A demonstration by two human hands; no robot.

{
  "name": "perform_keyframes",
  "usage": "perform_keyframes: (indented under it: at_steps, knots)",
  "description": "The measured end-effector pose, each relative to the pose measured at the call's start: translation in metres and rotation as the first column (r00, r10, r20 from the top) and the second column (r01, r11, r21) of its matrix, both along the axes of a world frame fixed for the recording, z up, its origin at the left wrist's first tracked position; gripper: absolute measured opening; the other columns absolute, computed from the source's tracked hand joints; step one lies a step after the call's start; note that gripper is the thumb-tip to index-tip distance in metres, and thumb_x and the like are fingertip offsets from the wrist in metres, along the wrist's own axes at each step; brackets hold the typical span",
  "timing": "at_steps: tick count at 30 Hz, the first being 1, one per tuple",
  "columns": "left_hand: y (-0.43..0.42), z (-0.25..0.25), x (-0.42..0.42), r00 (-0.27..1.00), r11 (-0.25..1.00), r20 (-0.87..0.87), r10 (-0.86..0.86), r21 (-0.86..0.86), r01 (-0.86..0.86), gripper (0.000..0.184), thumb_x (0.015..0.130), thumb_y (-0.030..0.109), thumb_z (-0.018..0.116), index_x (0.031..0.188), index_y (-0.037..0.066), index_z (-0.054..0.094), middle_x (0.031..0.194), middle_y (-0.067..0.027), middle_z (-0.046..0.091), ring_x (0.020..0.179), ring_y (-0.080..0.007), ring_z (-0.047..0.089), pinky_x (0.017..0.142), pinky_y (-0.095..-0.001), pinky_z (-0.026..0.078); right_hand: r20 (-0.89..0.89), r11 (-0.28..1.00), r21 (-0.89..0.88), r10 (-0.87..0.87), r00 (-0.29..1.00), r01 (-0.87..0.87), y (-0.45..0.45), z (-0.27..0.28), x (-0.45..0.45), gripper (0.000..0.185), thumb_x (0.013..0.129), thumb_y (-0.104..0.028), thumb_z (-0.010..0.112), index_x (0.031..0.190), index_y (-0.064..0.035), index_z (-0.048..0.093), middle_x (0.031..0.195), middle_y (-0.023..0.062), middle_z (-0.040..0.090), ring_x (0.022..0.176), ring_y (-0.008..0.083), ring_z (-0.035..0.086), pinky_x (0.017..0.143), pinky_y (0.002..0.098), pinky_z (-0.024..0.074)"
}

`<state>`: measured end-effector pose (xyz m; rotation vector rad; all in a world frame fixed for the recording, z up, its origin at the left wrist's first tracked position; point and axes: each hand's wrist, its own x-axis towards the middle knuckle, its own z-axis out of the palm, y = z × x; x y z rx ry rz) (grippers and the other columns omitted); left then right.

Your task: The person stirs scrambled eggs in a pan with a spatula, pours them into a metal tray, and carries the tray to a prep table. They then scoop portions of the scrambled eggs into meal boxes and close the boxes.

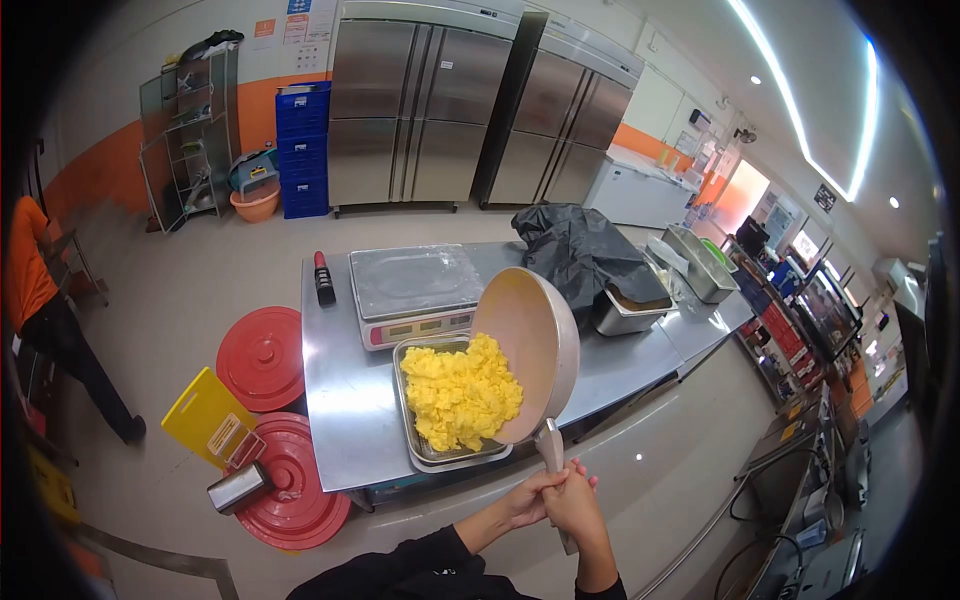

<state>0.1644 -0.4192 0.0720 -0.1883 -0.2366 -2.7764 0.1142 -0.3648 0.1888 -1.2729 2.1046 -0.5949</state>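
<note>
Both my left hand [524, 500] and my right hand [577, 508] are closed around the handle of a frying pan [562, 350]. The pan is tipped on its side, its pale inner face turned left over a metal tray [406, 400]. Scrambled eggs [455, 392] lie heaped in the tray, up against the pan's lower rim. Just behind the tray stands a digital scale [415, 285] with a flat metal plate. My fingers overlap on the handle, so part of the grip is hidden.
The steel table [335, 430] carries a red-and-black knife sharpener [323, 279], black plastic sheeting [585, 250] and metal pans [700, 262]. Red-lidded bins [262, 355] and a yellow board [208, 420] stand left. A person in orange [50, 290] is at far left.
</note>
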Motion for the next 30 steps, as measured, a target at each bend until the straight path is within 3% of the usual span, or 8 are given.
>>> perform_keyframes:
  at_steps: [3,6,9,12,18,21,26,30]
  knots:
    - [-0.001,0.005,0.002,1.000,1.000,0.005,0.001,-0.019,0.000,0.033,0.085,0.017,0.053,0.114,0.008,0.040,0.107,-0.0046,0.049,0.117,-0.0255,0.041,0.101,-0.0426,0.032,0.012,0.999,-0.018,-0.036,0.999,0.036,0.000,-0.006,-0.001,0.034,0.076,-0.017,0.047,0.098,0.0080,0.050,0.095,0.0288,0.054,0.089,0.0407,0.055,0.080,0.0440,0.0444]
    - [-0.001,0.006,0.003,1.000,0.999,0.020,0.007,-0.037,-0.006,0.033,0.085,0.017,0.054,0.114,0.008,0.040,0.107,-0.0052,0.049,0.117,-0.0257,0.041,0.101,-0.0423,0.033,-0.168,0.986,-0.135,0.073,0.983,-0.097,0.002,-0.012,-0.004,0.034,0.076,-0.017,0.048,0.098,0.0077,0.049,0.094,0.0285,0.055,0.087,0.0405,0.056,0.079,0.0440,0.0447]
    - [-0.001,0.009,0.003,0.999,0.999,0.033,0.018,-0.039,-0.017,0.033,0.085,0.017,0.054,0.113,0.008,0.040,0.107,-0.0060,0.049,0.117,-0.0258,0.041,0.101,-0.0420,0.033,-0.095,0.992,-0.091,0.082,0.992,-0.091,0.002,0.004,-0.001,0.033,0.076,-0.018,0.048,0.099,0.0067,0.050,0.095,0.0285,0.055,0.089,0.0408,0.055,0.081,0.0444,0.0435]
    - [-0.002,0.013,0.006,0.998,0.999,0.053,0.030,-0.046,-0.028,0.032,0.085,0.017,0.054,0.112,0.007,0.041,0.107,-0.0066,0.049,0.117,-0.0259,0.042,0.101,-0.0419,0.033,-0.132,0.975,-0.194,0.085,0.988,-0.109,0.003,-0.007,-0.003,0.033,0.076,-0.017,0.048,0.099,0.0066,0.049,0.093,0.0289,0.055,0.083,0.0401,0.057,0.074,0.0438,0.0473]
    - [-0.005,0.012,0.007,0.998,0.999,0.055,0.035,-0.040,-0.033,0.030,0.085,0.016,0.054,0.111,0.006,0.043,0.107,-0.0071,0.049,0.117,-0.0261,0.042,0.101,-0.0421,0.033,-0.093,0.984,-0.170,0.046,0.995,-0.061,-0.004,-0.035,-0.011,0.031,0.078,-0.017,0.048,0.097,0.0071,0.049,0.086,0.0279,0.055,0.063,0.0344,0.060,0.049,0.0387,0.0499]
    - [-0.004,0.008,0.009,0.996,0.999,0.077,0.040,-0.027,-0.039,0.030,0.085,0.015,0.054,0.111,0.006,0.043,0.106,-0.0073,0.049,0.117,-0.0262,0.042,0.101,-0.0417,0.033,0.037,0.991,-0.131,0.037,0.999,-0.032,-0.003,-0.035,-0.012,0.031,0.079,-0.018,0.048,0.097,0.0065,0.049,0.084,0.0267,0.056,0.060,0.0317,0.060,0.046,0.0374,0.0496]
    - [-0.008,-0.002,0.017,0.992,0.999,0.117,0.054,-0.002,-0.055,0.029,0.085,0.015,0.054,0.110,0.006,0.043,0.106,-0.0072,0.049,0.117,-0.0261,0.041,0.102,-0.0407,0.032,-0.078,0.968,-0.234,0.070,0.994,-0.087,-0.008,-0.071,-0.012,0.030,0.079,-0.018,0.049,0.097,0.0064,0.050,0.075,0.0240,0.057,0.055,0.0312,0.060,0.044,0.0369,0.0491]
    - [-0.008,0.001,0.018,0.992,0.998,0.107,0.064,-0.020,-0.063,0.030,0.084,0.015,0.054,0.111,0.007,0.043,0.107,-0.0071,0.049,0.117,-0.0261,0.041,0.101,-0.0409,0.033,-0.147,0.963,-0.241,0.085,0.986,-0.119,-0.010,-0.065,-0.012,0.030,0.079,-0.018,0.049,0.097,0.0065,0.050,0.070,0.0220,0.058,0.053,0.0309,0.059,0.045,0.0369,0.0492]
